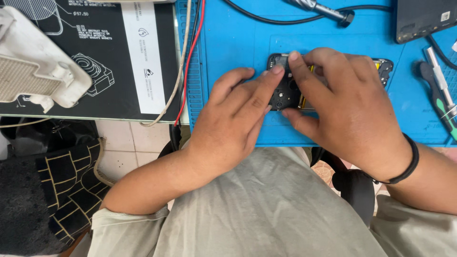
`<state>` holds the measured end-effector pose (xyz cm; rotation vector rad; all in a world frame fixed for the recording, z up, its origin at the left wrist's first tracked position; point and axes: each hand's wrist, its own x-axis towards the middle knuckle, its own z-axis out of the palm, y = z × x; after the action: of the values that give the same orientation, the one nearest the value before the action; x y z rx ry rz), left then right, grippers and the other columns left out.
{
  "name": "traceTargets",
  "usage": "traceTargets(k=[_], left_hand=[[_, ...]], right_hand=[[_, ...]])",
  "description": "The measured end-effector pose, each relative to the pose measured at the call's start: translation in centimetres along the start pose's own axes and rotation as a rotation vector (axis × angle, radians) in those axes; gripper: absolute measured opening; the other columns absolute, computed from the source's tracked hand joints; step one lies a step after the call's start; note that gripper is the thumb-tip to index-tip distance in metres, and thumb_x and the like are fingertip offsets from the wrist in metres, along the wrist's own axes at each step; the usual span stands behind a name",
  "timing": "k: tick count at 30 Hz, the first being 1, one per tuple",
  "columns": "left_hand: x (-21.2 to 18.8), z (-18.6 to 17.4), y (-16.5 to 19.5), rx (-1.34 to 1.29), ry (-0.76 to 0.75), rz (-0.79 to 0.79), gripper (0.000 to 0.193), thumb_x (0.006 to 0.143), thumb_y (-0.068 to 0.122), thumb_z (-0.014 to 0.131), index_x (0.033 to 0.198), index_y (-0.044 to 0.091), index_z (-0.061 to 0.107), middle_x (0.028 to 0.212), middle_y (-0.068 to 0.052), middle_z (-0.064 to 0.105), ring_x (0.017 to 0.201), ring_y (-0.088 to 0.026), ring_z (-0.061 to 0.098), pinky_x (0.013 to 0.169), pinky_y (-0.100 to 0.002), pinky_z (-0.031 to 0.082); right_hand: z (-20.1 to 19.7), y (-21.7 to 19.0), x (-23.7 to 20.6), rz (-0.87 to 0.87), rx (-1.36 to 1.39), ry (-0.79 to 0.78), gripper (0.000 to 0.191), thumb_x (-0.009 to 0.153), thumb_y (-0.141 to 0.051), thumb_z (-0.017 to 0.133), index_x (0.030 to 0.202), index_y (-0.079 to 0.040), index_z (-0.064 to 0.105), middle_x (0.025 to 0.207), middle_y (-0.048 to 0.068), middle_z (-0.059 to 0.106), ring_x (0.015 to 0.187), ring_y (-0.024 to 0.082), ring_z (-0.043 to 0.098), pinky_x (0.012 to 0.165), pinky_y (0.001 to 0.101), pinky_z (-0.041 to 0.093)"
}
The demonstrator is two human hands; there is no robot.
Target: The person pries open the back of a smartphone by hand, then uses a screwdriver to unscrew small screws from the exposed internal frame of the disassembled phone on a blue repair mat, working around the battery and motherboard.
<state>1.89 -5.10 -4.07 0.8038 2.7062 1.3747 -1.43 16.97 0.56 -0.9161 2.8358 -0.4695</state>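
Two hands: both rest on one opened phone [285, 88], seen from the head camera.
Left hand [233, 116]: palm down, fingers extended; fingertips [277, 70] press on the phone's dark upper section. Nothing is enclosed; contact is by pressure only.
Right hand [347, 102]: arched over the phone's middle; index tip at the top edge, thumb [297, 119] against the lower edge, a light pinch across the body. A black band sits at the wrist.
Phone: back cover off, dark internals exposed, lying flat on the blue work mat [233, 43] near the mat's centre; its right end [384, 66] shows past the right hand.
Mat surroundings: black cable [276, 19] at top, green-handled tool [440, 102] at right, dark device [423, 16] at the upper right corner.
Left of mat: red and white wires [186, 62]; white plastic part [33, 66] on a black printed sheet [109, 52].
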Motion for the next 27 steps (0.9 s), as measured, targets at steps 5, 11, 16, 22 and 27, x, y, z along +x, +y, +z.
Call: traceTargets(k=[5, 11, 16, 22, 27], left_hand=[[-0.4, 0.2, 0.0, -0.049, 0.015, -0.011, 0.074, 0.097, 0.008, 0.077, 0.156, 0.0, 0.034, 0.129, -0.013, 0.062, 0.13, -0.035, 0.056, 0.116, -0.044, 0.046], [-0.7, 0.6, -0.6, -0.075, 0.078, 0.006, 0.079, 0.1, 0.008, 0.078, 0.159, 0.002, 0.027, 0.135, -0.014, 0.064, 0.132, -0.031, 0.055, 0.115, -0.038, 0.045], [-1.1, 1.0, -0.7, -0.032, 0.07, 0.038, 0.081, 0.101, 0.011, 0.079, 0.162, 0.001, 0.027, 0.129, -0.014, 0.064, 0.13, -0.033, 0.055, 0.112, -0.041, 0.045], [-0.9, 1.0, -0.1, -0.065, 0.167, 0.006, 0.064, 0.096, 0.011, 0.082, 0.149, 0.001, 0.049, 0.128, -0.014, 0.067, 0.129, -0.035, 0.06, 0.107, -0.042, 0.051], [-0.7, -0.1, 0.2, -0.185, 0.328, -0.035, 0.03, 0.097, 0.0, 0.082, 0.123, 0.003, 0.067, 0.124, -0.01, 0.071, 0.116, -0.026, 0.069, 0.101, -0.034, 0.056]], right_hand=[[-0.1, 0.3, 0.1, -0.007, 0.082, 0.044, 0.077, 0.073, -0.037, 0.087, 0.135, 0.0, 0.062, 0.121, 0.014, 0.058, 0.103, 0.034, 0.057, 0.09, 0.0461, 0.043], [0.2, -0.1, 0.5, -0.064, 0.003, 0.084, 0.075, 0.076, -0.043, 0.084, 0.134, 0.0, 0.065, 0.113, 0.012, 0.062, 0.098, 0.032, 0.057, 0.086, 0.0452, 0.045], [0.2, 0.6, 0.6, -0.072, -0.03, 0.143, 0.047, 0.087, -0.026, 0.082, 0.127, -0.003, 0.07, 0.107, 0.01, 0.067, 0.094, 0.03, 0.061, 0.084, 0.0427, 0.047], [0.7, 4.9, 1.9, -0.106, -0.231, 0.305, 0.031, 0.091, -0.007, 0.073, 0.122, -0.004, 0.067, 0.109, 0.008, 0.064, 0.102, 0.028, 0.062, 0.091, 0.0383, 0.047], [1.5, 6.3, 2.9, -0.14, -0.2, 0.293, 0.018, 0.096, -0.005, 0.072, 0.113, -0.006, 0.065, 0.103, 0.008, 0.063, 0.1, 0.028, 0.062, 0.09, 0.0391, 0.048]])
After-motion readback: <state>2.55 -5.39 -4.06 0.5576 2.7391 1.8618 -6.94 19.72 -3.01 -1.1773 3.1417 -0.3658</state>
